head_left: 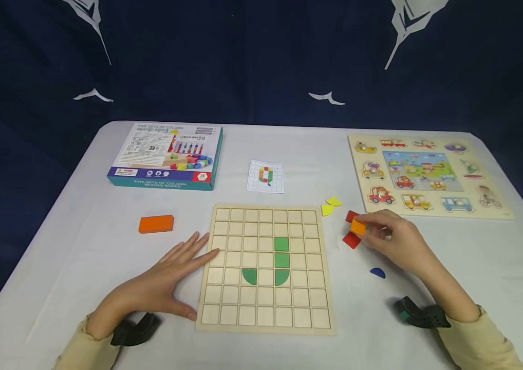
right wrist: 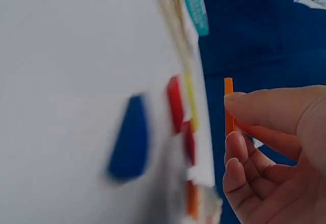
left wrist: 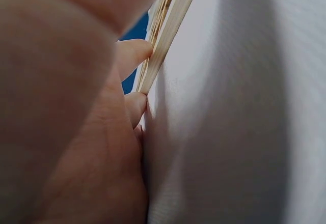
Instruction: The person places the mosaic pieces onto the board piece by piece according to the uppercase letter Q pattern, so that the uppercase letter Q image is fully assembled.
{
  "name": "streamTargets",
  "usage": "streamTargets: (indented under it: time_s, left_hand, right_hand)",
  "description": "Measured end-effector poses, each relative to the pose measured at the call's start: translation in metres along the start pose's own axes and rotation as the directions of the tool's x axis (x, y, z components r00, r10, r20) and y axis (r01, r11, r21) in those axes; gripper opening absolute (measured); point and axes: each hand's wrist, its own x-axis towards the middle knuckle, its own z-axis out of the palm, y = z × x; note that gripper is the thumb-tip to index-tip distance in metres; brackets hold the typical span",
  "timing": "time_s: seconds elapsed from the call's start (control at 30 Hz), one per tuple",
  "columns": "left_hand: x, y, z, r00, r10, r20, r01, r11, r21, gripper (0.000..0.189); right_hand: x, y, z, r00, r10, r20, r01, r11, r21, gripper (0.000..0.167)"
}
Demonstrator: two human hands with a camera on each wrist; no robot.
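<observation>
White surface (head_left: 81, 231) bearing a gridded wooden board (head_left: 265, 294), with two hands at work.
The left hand (head_left: 162, 280), fingers spread apart, touches the board's left edge; light pressure there should keep it steady. The right hand (head_left: 395, 239) has its grip pinched on a small orange tile (head_left: 358, 227), right of the board, by two red squares (head_left: 351, 240); it looks lifted, though blur obscures how far. Holding it level should avoid nudging them.

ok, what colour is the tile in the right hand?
Orange. The tile shows best in the head view.
</observation>
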Motion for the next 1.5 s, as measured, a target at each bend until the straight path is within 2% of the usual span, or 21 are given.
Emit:
streamTargets:
  time_s: [0.4,0.53,0.73,0.97,1.1,1.27,1.5]
  left_hand:
    - [0.0,-0.001,0.002,1.0,-0.003,-0.008,0.003,1.0,-0.007,0.113]
    - [0.001,0.0,0.001,1.0,-0.003,-0.007,0.003,1.0,-0.009,0.112]
    - [0.0,0.0,0.0,1.0,-0.01,-0.014,0.009,1.0,-0.005,0.112]
    - [0.001,0.0,0.0,1.0,0.008,0.006,-0.008,1.0,0.01,0.111]
    - [0.002,0.002,-0.001,1.0,0.006,0.012,-0.006,1.0,0.01,0.112]
    - [0.001,0.002,-0.003,1.0,-0.006,0.011,0.006,1.0,0.014,0.112]
    - [0.0,0.002,-0.003,1.0,-0.008,0.013,0.008,1.0,0.021,0.113]
  right_hand:
    - [0.05,-0.043,-0.03,0.985,-0.161,-0.06,0.164,0.985,0.055,0.034]
    - [0.064,-0.06,-0.028,0.971,-0.223,-0.085,0.233,0.963,0.135,0.034]
    - [0.073,-0.083,0.004,0.965,-0.263,-0.018,0.259,0.93,0.263,0.032]
    - [0.066,-0.104,0.044,0.964,-0.242,0.106,0.193,0.919,0.343,0.031]
    - [0.059,-0.11,0.064,0.955,-0.248,0.165,0.181,0.922,0.341,0.031]
    - [0.051,-0.115,0.085,0.932,-0.266,0.248,0.174,0.925,0.338,0.028]
    - [0.043,-0.119,0.102,0.912,-0.274,0.306,0.185,0.939,0.289,0.028]
